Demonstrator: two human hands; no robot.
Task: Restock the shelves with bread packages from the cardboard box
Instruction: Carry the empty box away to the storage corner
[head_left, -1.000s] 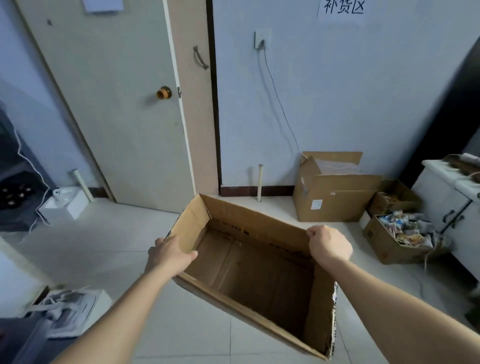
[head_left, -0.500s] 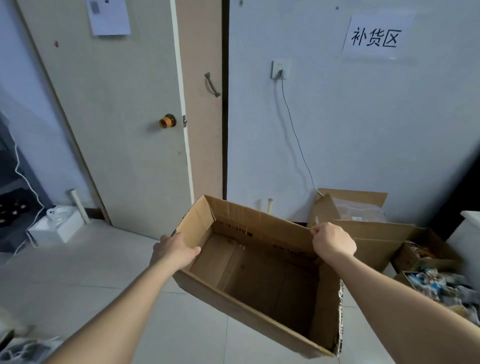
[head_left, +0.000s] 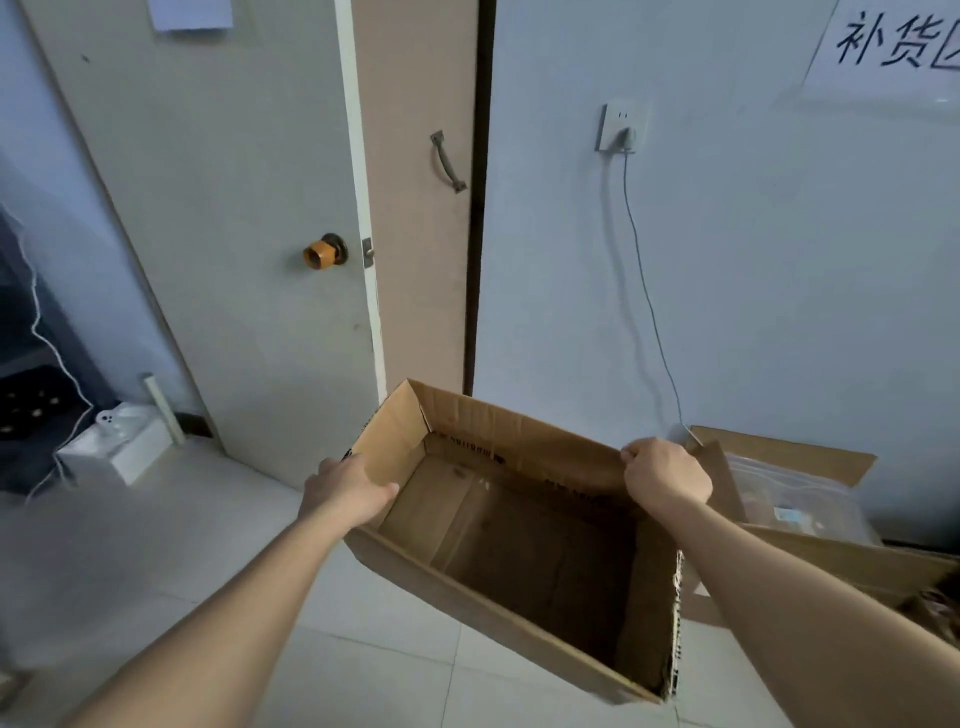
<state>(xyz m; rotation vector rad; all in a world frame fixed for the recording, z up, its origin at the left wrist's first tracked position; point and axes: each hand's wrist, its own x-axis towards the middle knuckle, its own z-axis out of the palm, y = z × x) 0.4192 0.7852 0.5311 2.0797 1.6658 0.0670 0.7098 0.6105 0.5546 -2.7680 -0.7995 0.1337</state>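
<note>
Head view: we hold the cardboard box (head_left: 519, 545) up off the tiled floor (head_left: 156, 571) with both arms stretched forward. Its open top faces us, and its brown inner bottom shows from wall to wall. The box is tilted, with the near right corner lowest.

Our left hand (head_left: 345, 493) grips the rim of the short left wall, thumb lying inside and fingers wrapped round the outside. Our right hand (head_left: 665, 475) is curled tight over the top edge of the far long wall, close to its right corner, knuckles toward us. So both hands are closed on cardboard.

Behind the box stands a pale door (head_left: 234, 234) with an orange knob (head_left: 323, 251), and beside it a tan panel with a metal handle (head_left: 447, 161). On the wall to the right, 1 socket (head_left: 623, 127) carries a plug, and its cable (head_left: 649, 312) drops toward a second carton (head_left: 810, 499). That carton sits with its flaps open, clear plastic showing inside, just behind our right hand. We cannot tell whether the 2 boxes touch.

A paper sign (head_left: 893, 47) with handwritten characters is cut off at the upper right. A white device (head_left: 117, 441) rests on the floor at the left, near the door.
</note>
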